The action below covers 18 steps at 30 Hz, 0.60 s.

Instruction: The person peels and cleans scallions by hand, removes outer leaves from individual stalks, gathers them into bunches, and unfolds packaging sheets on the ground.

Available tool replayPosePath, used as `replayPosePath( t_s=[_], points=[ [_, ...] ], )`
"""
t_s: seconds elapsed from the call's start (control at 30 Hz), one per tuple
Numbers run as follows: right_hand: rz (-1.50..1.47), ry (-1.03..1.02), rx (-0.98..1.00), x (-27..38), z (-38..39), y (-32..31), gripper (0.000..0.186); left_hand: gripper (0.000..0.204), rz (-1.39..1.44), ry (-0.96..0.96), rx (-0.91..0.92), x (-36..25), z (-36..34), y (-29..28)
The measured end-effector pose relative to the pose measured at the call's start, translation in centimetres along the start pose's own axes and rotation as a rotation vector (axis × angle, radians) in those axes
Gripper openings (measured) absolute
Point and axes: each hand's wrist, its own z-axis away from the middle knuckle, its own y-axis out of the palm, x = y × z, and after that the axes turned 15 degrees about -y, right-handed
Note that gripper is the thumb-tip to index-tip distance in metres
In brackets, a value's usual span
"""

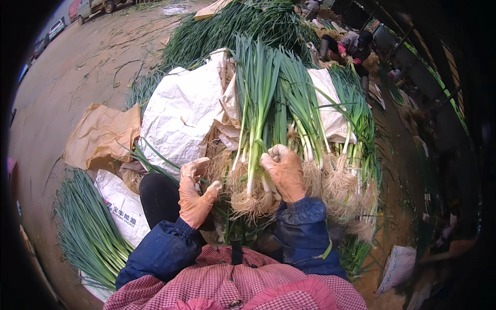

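Near the right edge of the white sack (175, 119): leek-like bunch (257, 98), probably light, limp-leaved, easily bruised; best gripped at the firm pale shanks (251, 178). With left hand (195, 196) spread wide and right hand (285, 173) curled against the shanks, hold unclear.

Narrow gap between left hand (194, 195) and leek roots (247, 205); leeks (254, 138) crowd right hand (284, 174); dark knee (156, 199) blocks far left.

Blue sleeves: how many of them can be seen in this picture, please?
2: the left sleeve ends at the left hand, and the right sleeve ends at the right hand.
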Motion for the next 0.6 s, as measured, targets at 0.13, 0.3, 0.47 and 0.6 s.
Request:
replayPosePath(
  t_s=[0.13,0.3,0.47,0.6],
  points=[
    [-0.581,0.095,-0.038,3.2,3.5,0.6,0.009,0.045,0.305,-0.241,0.365,-1.0,2.1,0.9],
    [-0.2,-0.061,-0.175,0.1,4.2,2.4,0.013,0.053,0.523,-0.342,0.636,3.3,5.2,5.0],
    [0.411,-0.361,-0.049,2.6,9.7,0.3,0.015,0.028,0.504,-0.162,0.308,3.4,3.3,5.1],
    [0.098,-0.042,-0.494,1.4,14.9,-7.2,0.005,0.024,0.648,-0.347,0.16,2.5,-1.2,4.6]
  ],
)
